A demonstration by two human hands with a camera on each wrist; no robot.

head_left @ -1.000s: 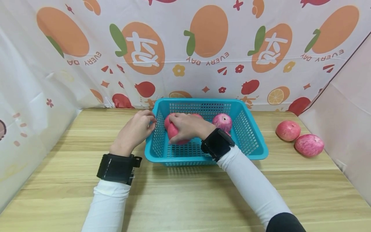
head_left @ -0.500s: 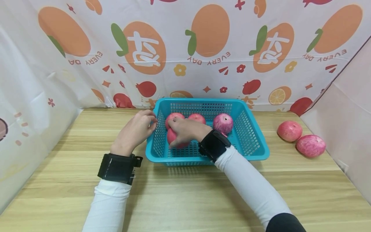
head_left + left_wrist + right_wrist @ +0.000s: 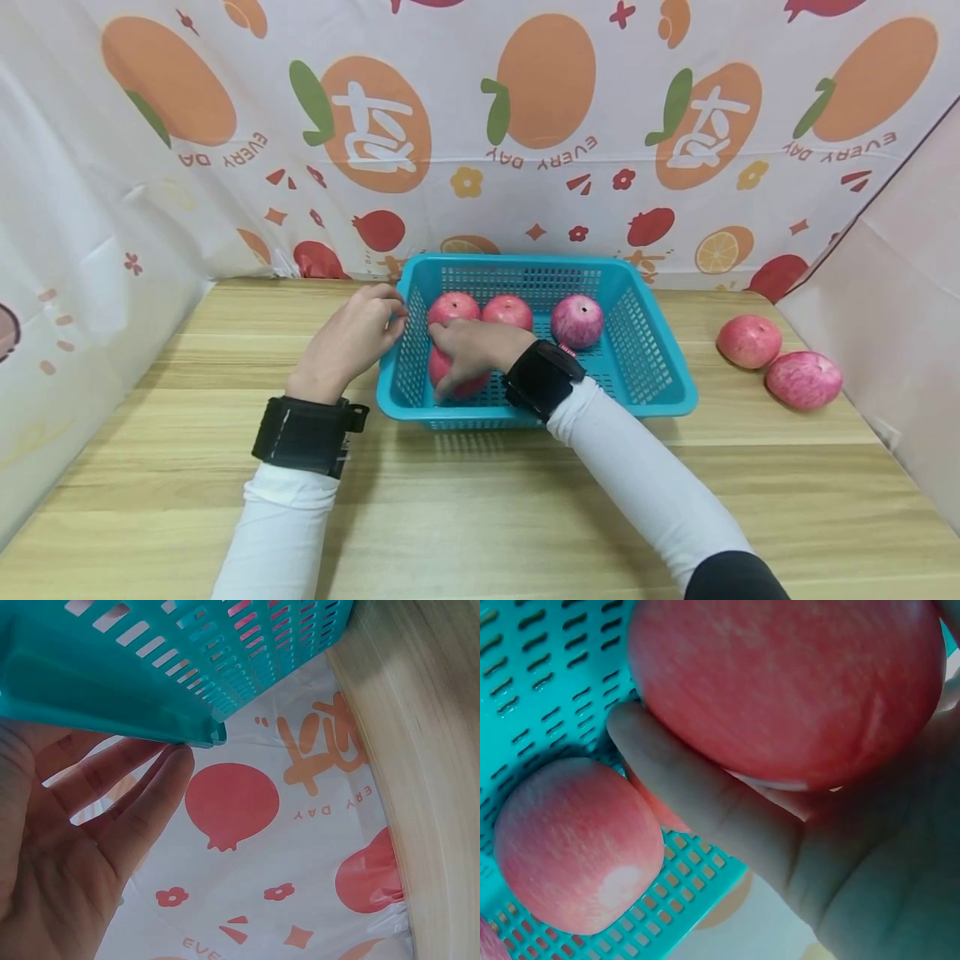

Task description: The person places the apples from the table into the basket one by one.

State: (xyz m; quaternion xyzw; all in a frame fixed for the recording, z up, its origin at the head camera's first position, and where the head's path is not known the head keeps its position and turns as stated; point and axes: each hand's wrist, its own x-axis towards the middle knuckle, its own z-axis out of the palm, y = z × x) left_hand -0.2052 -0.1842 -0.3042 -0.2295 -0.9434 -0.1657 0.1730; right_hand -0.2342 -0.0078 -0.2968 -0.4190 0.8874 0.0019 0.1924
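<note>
In the head view my right hand (image 3: pixel 474 352) grips a red apple (image 3: pixel 442 364) in the front left of a blue plastic basket (image 3: pixel 660 408). The right wrist view shows this apple (image 3: pixel 787 682) large, with a finger (image 3: pixel 705 802) curved along its side. Behind it are two more red apples, one at the back left (image 3: pixel 453 307) and one beside it (image 3: pixel 508 312). A purple-streaked apple (image 3: pixel 577 321) sits right of them. My left hand (image 3: pixel 348 337) pinches the basket's left rim. From the left wrist, its fingertips (image 3: pixel 180 756) meet the rim's edge (image 3: pixel 150 731).
Two more apples lie on the wooden table (image 3: pixel 465 517) right of the basket: a pinkish-red one (image 3: pixel 749 342) and a streaked one (image 3: pixel 804 380). A white fruit-print cloth (image 3: pixel 465 217) hangs close behind the basket. Pale sheeting (image 3: pixel 892 292) borders the right side.
My right hand has shifted slightly left and toward the front of the basket with the apple, uncovering the two red apples behind. The left hand stays at the rim.
</note>
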